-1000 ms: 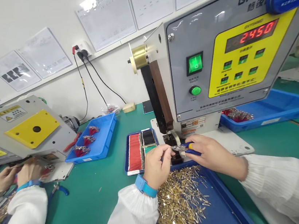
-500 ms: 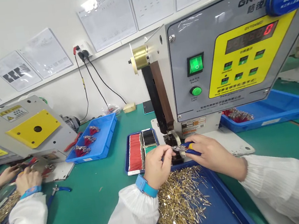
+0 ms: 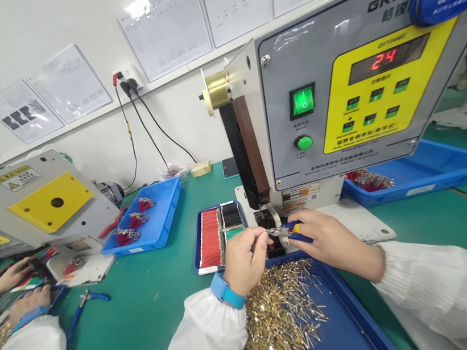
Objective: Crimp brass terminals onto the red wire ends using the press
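My right hand [image 3: 332, 236] is closed around blue-handled pliers [image 3: 281, 231], whose metal jaws point left. Close by the jaw tips, my left hand [image 3: 245, 256] pinches thumb to forefinger; whatever it holds is too small to make out. Both hands are in front of the working head of a grey bench machine [image 3: 323, 71] with a lit red display. Below them stands a dark blue tray [image 3: 341, 310] with a heap of small gold-coloured metal pins [image 3: 273, 319]. Left of my left hand, a smaller tray holds red wires [image 3: 210, 238], black wires [image 3: 232, 215] and some green ones.
Light blue bins with red wire bundles stand at the left [image 3: 169, 212] and right [image 3: 451, 160]. Another pair of pliers [image 3: 87, 300] lies on the green table [image 3: 150, 324]. At far left, a co-worker's hands [image 3: 28, 299] are beside a second machine [image 3: 56, 201].
The machine's display has changed from 0 to 24. My hands and the pliers look almost unmoved. The co-worker's nearer hand has shifted left and down.
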Available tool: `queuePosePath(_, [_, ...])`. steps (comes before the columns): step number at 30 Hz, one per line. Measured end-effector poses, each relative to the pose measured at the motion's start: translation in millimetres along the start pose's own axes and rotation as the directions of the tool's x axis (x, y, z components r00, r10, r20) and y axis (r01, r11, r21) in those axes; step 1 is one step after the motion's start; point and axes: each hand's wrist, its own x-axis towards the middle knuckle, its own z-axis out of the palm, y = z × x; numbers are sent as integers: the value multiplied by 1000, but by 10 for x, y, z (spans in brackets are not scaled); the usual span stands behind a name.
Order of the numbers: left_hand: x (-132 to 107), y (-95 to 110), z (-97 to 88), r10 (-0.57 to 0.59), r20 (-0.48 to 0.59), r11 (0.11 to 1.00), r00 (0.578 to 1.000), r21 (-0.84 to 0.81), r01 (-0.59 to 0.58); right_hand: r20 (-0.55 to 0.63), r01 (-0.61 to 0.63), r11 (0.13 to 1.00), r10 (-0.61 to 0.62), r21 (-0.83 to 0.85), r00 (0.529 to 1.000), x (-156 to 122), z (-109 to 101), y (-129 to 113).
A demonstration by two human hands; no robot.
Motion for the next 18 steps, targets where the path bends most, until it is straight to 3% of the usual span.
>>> queuePosePath(4, [5,-1,1,-3,4,1000,1000,1,3,38,-31,999,31,13,999,-13,-1,-7])
queuePosePath(15, [-15,-20,4,-13,25,1000,1000,-8,13,-9,1,1000,-1,-11,1000,-2,12,10])
queuePosePath(18, [-6,10,12,-73,36,993,997,-95,76,22,-34,999,34,21,999,-9,-3,-2])
